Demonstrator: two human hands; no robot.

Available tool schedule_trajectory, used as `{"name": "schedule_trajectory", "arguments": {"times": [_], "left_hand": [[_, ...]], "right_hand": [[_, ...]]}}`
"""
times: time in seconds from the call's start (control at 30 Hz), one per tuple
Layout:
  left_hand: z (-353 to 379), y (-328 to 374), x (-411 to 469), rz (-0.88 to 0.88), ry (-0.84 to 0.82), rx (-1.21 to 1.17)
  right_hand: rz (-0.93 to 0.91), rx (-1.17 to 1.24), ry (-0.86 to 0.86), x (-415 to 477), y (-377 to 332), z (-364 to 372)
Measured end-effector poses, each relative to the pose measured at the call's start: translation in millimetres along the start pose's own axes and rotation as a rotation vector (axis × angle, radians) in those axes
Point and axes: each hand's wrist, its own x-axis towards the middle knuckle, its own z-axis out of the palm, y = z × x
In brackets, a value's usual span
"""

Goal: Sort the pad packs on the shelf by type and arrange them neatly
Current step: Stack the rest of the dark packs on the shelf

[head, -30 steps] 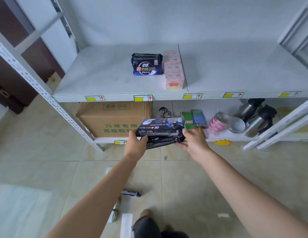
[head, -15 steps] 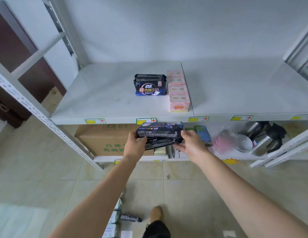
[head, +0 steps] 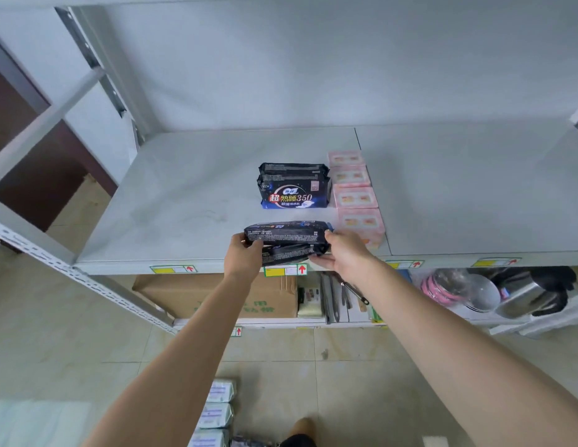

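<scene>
**A:** Any word on the hands?

**B:** Both busy. Gripping two dark packs (head: 286,240), stacked one on the other, from either end. Left hand (head: 244,256) wrapped round the left end, right hand (head: 344,253) clamping the right end with thumb on top and fingers underneath. Hanging right over the near edge of the shelf (head: 184,201), about the middle of it. Can't tell whether touching the surface or just above it.

**A:** Cool. And already sitting up there?

**B:** Upright dark packs (head: 294,188) of the same sort, two of them, one behind the other, farther back than the held pair. Just right of those, pretty much touching, a row of four pink packs (head: 355,196) running near to far. Near end of that row just beside the right hand, on its far right side.

**A:** Anything else worth a mention?

**B:** Down on the floor (head: 55,333), near and a bit left, some pale packs (head: 216,411) in a line. On the lower shelf (head: 274,321): cardboard box (head: 200,295) at left, metal tongs (head: 328,295) in the middle, bowls (head: 482,293) and steel flasks (head: 526,295) off to the right. Yellow-and-white labels (head: 284,271) with red arrows along the upper shelf's front edge.
</scene>
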Motion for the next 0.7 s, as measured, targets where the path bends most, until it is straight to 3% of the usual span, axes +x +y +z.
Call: {"name": "schedule_trajectory", "arguments": {"times": [0.4,0.6,0.7], "left_hand": [[15,25,58,0.025,0.015,0.031],[21,16,68,0.026,-0.01,-0.006],[20,14,71,0.001,-0.025,-0.053]], "right_hand": [[0.046,-0.172,0.026,50,-29,16],[-0.123,-0.714,-0.058,37,-31,4],[-0.394,-1.137,0.094,35,-35,-1]]}}
